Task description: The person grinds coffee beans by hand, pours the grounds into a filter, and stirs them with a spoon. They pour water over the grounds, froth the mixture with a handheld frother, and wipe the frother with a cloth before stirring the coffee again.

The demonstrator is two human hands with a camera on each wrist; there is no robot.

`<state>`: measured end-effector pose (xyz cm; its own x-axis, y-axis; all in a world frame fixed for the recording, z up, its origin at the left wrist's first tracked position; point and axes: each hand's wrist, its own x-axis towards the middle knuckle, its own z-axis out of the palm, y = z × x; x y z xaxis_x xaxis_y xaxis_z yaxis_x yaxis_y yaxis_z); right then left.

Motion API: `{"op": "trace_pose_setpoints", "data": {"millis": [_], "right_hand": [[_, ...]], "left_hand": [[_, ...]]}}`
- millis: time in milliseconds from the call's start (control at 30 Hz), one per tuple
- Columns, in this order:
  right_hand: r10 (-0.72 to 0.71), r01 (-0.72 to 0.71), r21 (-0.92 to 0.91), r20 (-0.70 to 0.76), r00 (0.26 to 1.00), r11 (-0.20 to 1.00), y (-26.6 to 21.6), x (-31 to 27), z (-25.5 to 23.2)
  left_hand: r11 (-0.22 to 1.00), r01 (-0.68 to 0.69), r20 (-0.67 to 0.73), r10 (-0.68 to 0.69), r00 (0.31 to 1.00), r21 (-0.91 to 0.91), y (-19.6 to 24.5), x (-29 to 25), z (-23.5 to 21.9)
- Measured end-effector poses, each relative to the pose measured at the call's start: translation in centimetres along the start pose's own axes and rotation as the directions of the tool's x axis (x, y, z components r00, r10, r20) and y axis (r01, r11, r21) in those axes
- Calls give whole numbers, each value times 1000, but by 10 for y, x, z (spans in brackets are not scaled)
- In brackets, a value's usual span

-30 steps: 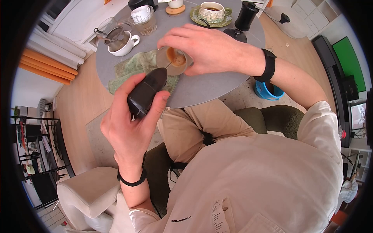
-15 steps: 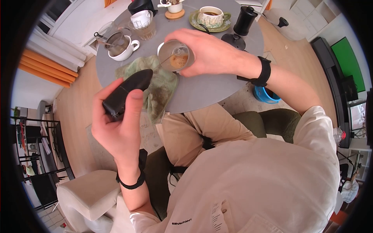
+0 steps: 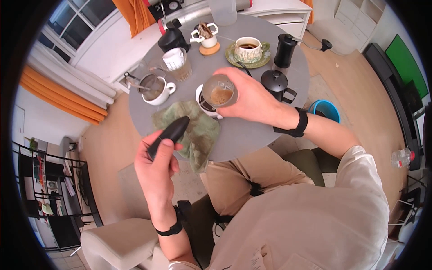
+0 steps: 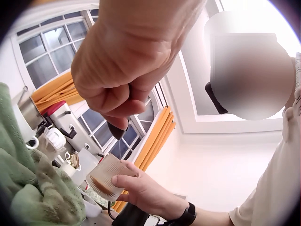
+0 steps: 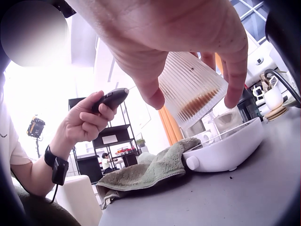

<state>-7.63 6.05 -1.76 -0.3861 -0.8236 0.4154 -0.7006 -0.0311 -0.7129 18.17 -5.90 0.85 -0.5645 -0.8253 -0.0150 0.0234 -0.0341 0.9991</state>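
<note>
A black handheld milk frother sits in the grip of my left hand, thumb along its body. In the left wrist view its thin wire runs toward the ribbed clear glass. My right hand holds that glass tilted, with some foamy brown liquid in its bottom. Just behind and below the glass stands a white vessel with dark contents. A stained green cloth lies under the left hand's side, draped over the table edge.
On the grey table are a white cup with a strainer, stacked glassware, a coffee cup on a green saucer, a black hand grinder and a black lidded pot. A blue bucket stands on the floor.
The frother has drawn back from close over the glass, leftward and away. The glass has tipped. The head view has swung up, showing more of the table's far side.
</note>
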Motion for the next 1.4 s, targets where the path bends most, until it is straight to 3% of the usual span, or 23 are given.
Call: {"op": "trace_pose_setpoints", "data": {"millis": [100, 300, 333, 533, 633, 733, 867, 1400], "right_hand": [[22, -21, 10, -46, 999, 1000, -1, 1, -1], [49, -53, -31, -102, 994, 998, -3, 1, 1], [48, -53, -42, -104, 993, 998, -4, 1, 2], [52, -58, -61, -90, 995, 996, -7, 3, 6], [74, -79, -58, -87, 993, 995, -12, 5, 6], [66, -71, -54, -86, 994, 996, -15, 6, 6], [63, -69, -74, -78, 995, 995, -16, 3, 9], [-22, 13, -128, -69, 997, 992, -16, -2, 15]], "left_hand": [[995, 26, 24, -28, 999, 99, -2, 3, 1], [860, -182, 106, 150, 983, 477, -10, 1, 5], [837, -265, 142, 224, 964, 478, -16, 3, 4], [737, -217, 135, 171, 976, 640, -8, -3, 14], [790, -232, 153, 176, 973, 567, -12, 0, 6], [820, -324, 61, 336, 940, 472, -10, 0, 5], [858, -392, 11, 412, 911, 333, -26, 10, -7], [888, -368, -22, 389, 921, 277, -27, 7, 0]]}}
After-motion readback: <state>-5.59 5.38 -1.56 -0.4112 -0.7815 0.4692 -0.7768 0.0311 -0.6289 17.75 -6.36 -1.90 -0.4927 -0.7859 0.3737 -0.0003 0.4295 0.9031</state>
